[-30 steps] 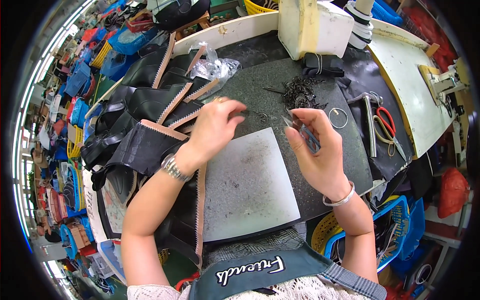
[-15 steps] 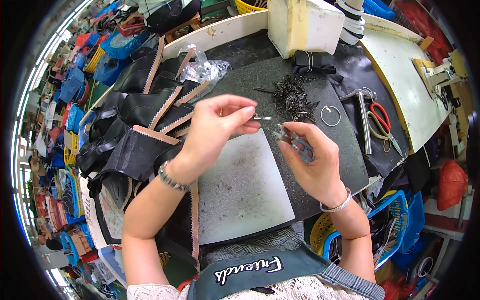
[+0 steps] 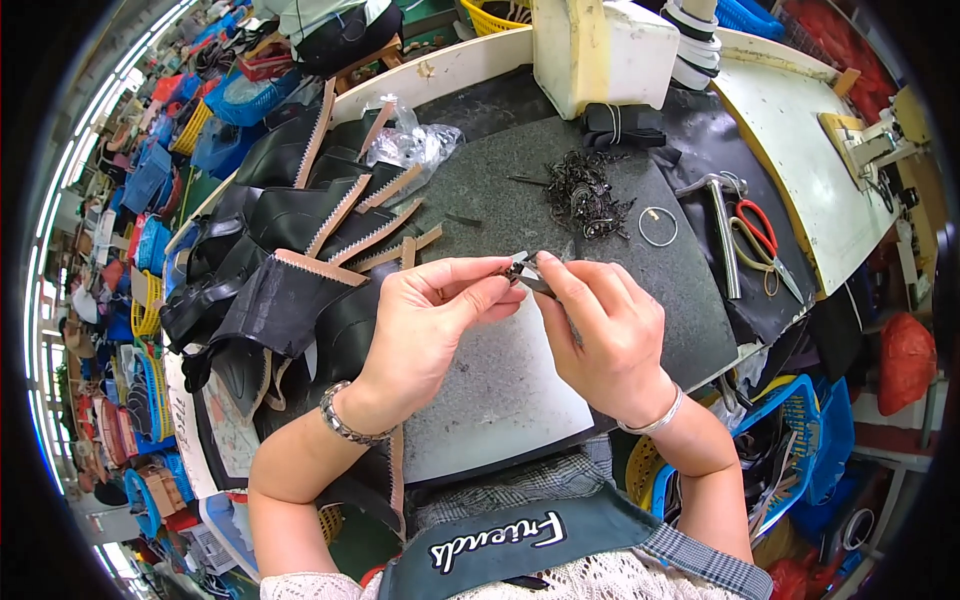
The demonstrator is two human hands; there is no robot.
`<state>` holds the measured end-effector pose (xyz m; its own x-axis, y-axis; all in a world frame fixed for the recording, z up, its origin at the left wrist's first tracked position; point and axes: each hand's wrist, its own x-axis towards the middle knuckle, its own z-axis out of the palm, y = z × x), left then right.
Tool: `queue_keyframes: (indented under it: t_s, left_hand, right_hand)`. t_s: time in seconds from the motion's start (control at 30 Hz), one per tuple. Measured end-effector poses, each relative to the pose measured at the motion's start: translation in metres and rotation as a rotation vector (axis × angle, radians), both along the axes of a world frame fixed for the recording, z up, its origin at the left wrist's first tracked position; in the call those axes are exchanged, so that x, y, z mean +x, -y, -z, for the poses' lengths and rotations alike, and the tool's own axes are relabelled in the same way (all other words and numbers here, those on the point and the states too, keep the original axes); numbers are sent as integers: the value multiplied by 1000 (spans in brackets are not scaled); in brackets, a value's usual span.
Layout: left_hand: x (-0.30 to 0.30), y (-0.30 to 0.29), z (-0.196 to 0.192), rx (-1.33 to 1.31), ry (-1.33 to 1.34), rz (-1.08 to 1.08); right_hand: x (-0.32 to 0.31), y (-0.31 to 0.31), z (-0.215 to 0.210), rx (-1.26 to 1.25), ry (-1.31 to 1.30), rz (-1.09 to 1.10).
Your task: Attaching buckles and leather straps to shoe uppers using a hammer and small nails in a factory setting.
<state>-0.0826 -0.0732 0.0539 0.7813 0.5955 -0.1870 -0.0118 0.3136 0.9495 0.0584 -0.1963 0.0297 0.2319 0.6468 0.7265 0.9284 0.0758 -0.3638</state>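
In front of me, over the work table, my two hands meet at their fingertips. My left hand (image 3: 425, 315) pinches a small shiny metal piece (image 3: 516, 268) with dark parts, perhaps a buckle; the fingers partly hide it. My right hand (image 3: 610, 325) is closed around a small grey tool (image 3: 538, 281) that looks like thread snips. Its tip touches or nearly touches the metal piece, and the palm hides its handles. A white board (image 3: 480, 390) lies below the hands. Beyond them sits a tangled pile of black straps (image 3: 588, 195) with small metal bits.
Black leather shoe uppers (image 3: 285, 220) with zigzag tan edges crowd the left side. On the right lie a metal ring (image 3: 658, 226), a hammer (image 3: 724, 240) and red-handled scissors (image 3: 757, 228). A clear plastic bag (image 3: 415, 145) sits at the back. A blue basket (image 3: 800, 400) stands at lower right.
My right hand has moved up and left, bringing the grey tool to the metal piece. My left hand has come slightly lower. A thin dark strip now shows on the table beyond my left hand.
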Motion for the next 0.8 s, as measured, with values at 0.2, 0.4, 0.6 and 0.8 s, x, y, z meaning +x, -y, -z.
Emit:
queue_keyframes:
  t_s: [0.2, 0.4, 0.6, 0.8]
  left_hand:
    - [2, 8, -6, -56, 7, -44]
    - [-3, 6, -7, 43, -5, -34]
    - [-2, -3, -25, -307, 64, 69]
    - [-3, 2, -15, -123, 1, 67]
  right_hand:
    - [-1, 1, 1, -13, 106, 70]
    - [-1, -2, 4, 39, -71, -12]
    - [15, 4, 1, -52, -1669, -751]
    - [14, -5, -10, -60, -551, -204]
